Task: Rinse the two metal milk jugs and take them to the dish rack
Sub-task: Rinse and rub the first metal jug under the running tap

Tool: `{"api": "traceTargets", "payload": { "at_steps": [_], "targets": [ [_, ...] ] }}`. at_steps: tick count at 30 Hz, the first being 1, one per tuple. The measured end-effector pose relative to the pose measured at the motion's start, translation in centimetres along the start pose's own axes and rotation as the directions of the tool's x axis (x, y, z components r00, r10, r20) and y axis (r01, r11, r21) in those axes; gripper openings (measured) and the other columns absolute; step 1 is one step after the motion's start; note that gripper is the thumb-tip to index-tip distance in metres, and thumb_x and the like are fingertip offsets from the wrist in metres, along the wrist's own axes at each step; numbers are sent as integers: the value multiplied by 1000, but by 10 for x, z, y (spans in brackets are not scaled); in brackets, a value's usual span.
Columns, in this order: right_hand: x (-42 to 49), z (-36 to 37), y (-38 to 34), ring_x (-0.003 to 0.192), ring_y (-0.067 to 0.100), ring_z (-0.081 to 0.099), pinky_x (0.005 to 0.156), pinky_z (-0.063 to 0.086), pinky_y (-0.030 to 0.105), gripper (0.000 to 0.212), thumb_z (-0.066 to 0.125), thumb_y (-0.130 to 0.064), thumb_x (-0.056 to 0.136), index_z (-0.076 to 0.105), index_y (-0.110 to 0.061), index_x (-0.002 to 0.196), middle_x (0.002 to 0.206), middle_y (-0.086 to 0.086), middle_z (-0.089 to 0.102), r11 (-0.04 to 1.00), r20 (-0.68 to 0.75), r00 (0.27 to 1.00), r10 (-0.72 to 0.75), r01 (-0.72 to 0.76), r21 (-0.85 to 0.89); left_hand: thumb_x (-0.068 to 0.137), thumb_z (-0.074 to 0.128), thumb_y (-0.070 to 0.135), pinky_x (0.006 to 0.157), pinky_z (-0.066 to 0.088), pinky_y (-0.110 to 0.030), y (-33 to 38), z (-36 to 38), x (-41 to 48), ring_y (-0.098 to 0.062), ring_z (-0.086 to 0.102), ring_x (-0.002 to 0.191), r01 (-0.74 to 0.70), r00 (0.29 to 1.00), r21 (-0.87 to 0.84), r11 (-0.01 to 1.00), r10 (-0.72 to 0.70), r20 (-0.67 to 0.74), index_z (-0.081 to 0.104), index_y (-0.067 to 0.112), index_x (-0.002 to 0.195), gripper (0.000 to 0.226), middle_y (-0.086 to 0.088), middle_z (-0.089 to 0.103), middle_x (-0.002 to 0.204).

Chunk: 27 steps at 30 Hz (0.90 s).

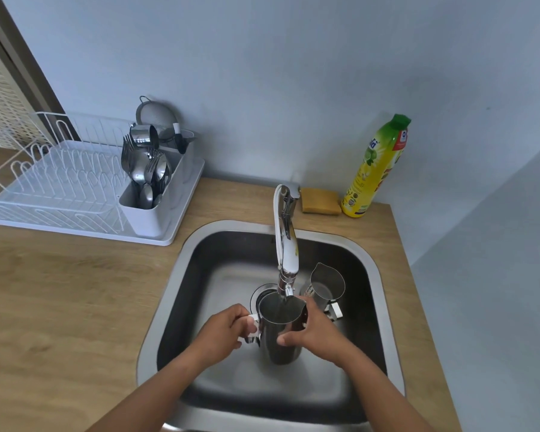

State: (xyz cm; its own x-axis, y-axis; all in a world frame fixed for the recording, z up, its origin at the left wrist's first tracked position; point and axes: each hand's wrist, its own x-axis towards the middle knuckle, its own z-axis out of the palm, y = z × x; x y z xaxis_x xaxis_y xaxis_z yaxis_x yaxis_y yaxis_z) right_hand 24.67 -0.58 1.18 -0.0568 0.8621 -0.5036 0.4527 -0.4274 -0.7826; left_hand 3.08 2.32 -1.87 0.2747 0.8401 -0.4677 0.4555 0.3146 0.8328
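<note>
Taking the stainless steel sink (169, 294) as the centre, a white wire dish rack (60, 185) sits well to its left on the wooden counter (60, 294), its grey cutlery holder (156, 207) crowded with metal spoons and forks (147, 169). Behind the sink rises the chrome tap (286, 238), arching forward over the basin, with a yellow sponge (320, 201) just to the right of its base and a yellow dish soap bottle with a green cap (374, 166) beyond that.

Inside the sink, directly under the spout, the tall metal milk jug (279, 332) stands upright. The left hand (222, 330) is curled tight round its handle; the right hand (315, 332) wraps the jug's body, fingers pressed against the steel. The second metal milk jug (325, 286) rests tilted at the sink's right, just behind the right hand, untouched.
</note>
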Motion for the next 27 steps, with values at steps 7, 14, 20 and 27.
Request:
{"api": "traceTargets", "payload": {
  "at_steps": [7,14,20,27],
  "targets": [
    [4,2,-4,92,-2,55,82,40,14,75,85,-16,71,37,-25,128,105,-16,57,1000,30,999,16,-16,1,97,51,22,75,57,-36,-1,-6,2,-22,70,83,2,1000,31,1000,-2,-15,61,17,84,17,6,74,78],
    [9,6,3,108,8,55,86,43,19,74,87,-28,67,40,-30,124,117,-11,56,999,16,999,45,-46,8,98,50,25,66,54,-30,-1,-7,3,-15,68,74,10,999,62,998,-7,-41,61,17,85,19,2,74,80],
    [12,9,9,95,19,71,81,59,38,61,84,-49,65,59,-19,111,105,2,72,990,41,993,111,-115,85,99,44,21,52,45,-29,1,-9,5,-20,62,54,91,995,-30,995,-93,-47,61,10,86,24,-4,68,62],
    [18,13,-4,71,19,70,63,59,36,63,64,-71,74,67,-11,95,85,4,72,976,72,978,196,-201,85,102,41,26,44,55,-33,9,-15,12,-22,55,40,233,972,-143,962,-231,31,56,5,84,32,-6,57,56]
  ]
}}
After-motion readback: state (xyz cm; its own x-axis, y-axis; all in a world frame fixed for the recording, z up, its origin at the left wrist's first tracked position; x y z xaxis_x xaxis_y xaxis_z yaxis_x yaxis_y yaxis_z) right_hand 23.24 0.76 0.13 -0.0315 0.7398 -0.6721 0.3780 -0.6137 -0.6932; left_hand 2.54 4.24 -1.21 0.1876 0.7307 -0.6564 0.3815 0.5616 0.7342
